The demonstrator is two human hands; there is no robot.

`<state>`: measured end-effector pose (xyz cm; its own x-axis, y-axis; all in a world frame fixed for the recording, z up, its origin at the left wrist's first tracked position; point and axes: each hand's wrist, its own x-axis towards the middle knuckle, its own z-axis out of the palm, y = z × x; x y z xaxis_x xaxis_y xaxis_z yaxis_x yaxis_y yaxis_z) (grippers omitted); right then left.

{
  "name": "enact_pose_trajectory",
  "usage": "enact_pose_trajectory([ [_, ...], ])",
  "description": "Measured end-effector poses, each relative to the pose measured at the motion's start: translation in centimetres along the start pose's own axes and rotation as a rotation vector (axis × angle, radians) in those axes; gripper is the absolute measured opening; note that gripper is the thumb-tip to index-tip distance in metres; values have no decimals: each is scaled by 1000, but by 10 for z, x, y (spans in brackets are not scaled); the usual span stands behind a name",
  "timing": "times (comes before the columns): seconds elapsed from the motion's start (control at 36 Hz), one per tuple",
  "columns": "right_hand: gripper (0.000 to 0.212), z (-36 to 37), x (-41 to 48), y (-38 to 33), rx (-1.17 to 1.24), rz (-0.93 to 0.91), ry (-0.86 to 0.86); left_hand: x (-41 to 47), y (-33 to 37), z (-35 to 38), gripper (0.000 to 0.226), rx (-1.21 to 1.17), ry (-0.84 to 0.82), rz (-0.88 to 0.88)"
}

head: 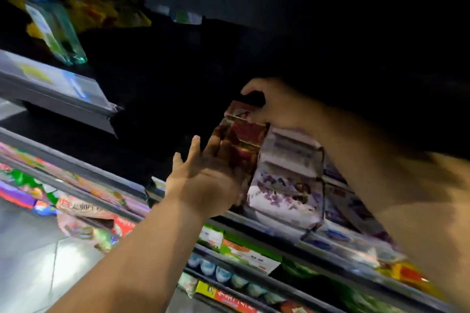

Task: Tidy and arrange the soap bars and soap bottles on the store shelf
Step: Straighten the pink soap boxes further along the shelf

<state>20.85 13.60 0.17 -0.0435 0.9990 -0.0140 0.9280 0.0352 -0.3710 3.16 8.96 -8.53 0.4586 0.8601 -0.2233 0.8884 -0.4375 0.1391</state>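
I see the left hand (pixel 203 173) flat against the left face of the red soap bar stack (pixel 240 134); the right hand (pixel 272 107) grips its top. The purple-white soap packs (pixel 287 185) touch its right side.

Red soap bars (pixel 241 132) stacked beside white-purple packs (pixel 284 180)

Red-brown soap bars (pixel 244 132); white soap pack (pixel 284 185) with purple flower print; pale green bottle (pixel 58 30).

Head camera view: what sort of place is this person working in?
Probably a shop aisle: tiered shelves edged with price-label strips, stacked soap bar packs, a green bottle on the shelf above.
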Motion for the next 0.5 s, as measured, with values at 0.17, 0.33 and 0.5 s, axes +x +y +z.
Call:
enact_pose_trajectory([
  [0.17, 98, -3, 32, 6, -274, 88, -314, 12, -6, 7, 71, -118, 51, -27],
  [0.33, 96, -2, 50, 10, -318, 106, -385, 18, -14, 17, 76, -144, 137, 19],
  [0.5, 66, 0, 59, 17, -290, 139, -402, -3, -1, -4, 66, -202, 161, -19],
])
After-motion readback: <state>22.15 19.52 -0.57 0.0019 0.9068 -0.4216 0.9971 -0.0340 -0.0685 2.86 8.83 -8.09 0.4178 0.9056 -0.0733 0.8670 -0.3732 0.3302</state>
